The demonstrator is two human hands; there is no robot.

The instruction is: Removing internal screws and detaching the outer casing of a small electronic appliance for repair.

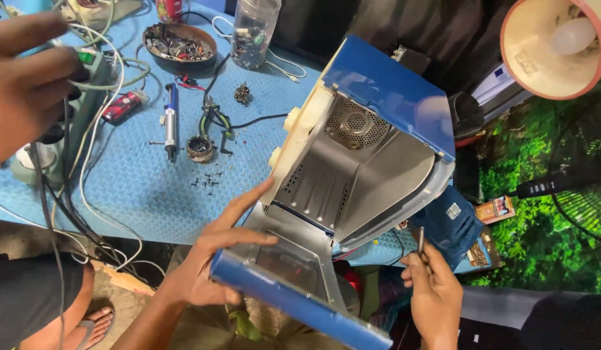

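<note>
Oven (372, 155) lies tilted among cables (87, 162), desoldering pump (171, 122).

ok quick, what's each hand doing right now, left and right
Left hand: open, fingers spread on the blue door of the oven.
Right hand: closed on a thin metal tool.

Left hand (210, 259) fingers spread, flat; right hand (433, 291) in closed grip.

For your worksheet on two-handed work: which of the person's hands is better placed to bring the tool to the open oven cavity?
The right hand, probably: it grips a thin metal tool close beside the oven's open cavity. The left hand is spread on the open blue door, steadying it.
</note>
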